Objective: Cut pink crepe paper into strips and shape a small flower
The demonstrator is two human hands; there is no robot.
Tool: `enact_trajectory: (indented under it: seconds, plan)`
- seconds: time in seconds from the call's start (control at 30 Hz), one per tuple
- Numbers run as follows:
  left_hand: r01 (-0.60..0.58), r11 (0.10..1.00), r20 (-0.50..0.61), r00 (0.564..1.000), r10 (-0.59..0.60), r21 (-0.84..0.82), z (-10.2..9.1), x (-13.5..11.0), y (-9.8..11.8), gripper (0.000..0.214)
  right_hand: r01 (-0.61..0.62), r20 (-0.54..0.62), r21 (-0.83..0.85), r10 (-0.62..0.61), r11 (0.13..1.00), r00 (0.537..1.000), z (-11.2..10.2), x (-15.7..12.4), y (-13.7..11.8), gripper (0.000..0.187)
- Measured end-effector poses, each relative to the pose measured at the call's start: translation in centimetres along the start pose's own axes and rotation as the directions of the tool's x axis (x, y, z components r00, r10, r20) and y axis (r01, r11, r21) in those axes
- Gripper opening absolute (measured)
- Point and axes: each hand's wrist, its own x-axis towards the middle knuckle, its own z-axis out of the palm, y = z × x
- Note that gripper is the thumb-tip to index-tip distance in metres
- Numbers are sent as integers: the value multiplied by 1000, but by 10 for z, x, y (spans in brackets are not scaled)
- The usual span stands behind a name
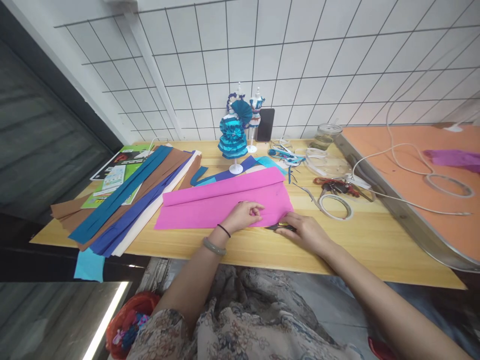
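Observation:
A folded pink paper sheet [225, 200] lies on the wooden table [360, 245] in front of me. My left hand [245, 214] rests on the sheet's near edge with fingers curled, pressing it down. My right hand [302, 230] sits at the sheet's lower right corner, closed on dark-handled scissors [278, 227] whose blades meet the paper's edge. A green bangle and a black band are on my left wrist.
Long strips of blue, brown and white paper [127, 200] lie at the left over a green booklet [120, 172]. Two small mannequins with blue paper dresses [234, 135] stand at the back. Tape roll [335, 206], tools, a jar [326, 135] and an orange board [412, 185] with cables fill the right.

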Motion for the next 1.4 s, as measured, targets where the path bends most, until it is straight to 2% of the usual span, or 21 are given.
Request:
enact_trajectory:
  seconds: [0.43,1.4]
  plan:
    - [10,998,8,1000,-9,-59,1,1,-3,35,19,-18,-7,-19,1000,1000,3,2,-2,24]
    - [17,999,-6,1000,-17,-27,1,0,1,36,-3,1,-21,3,1000,1000,6,7,-13,28]
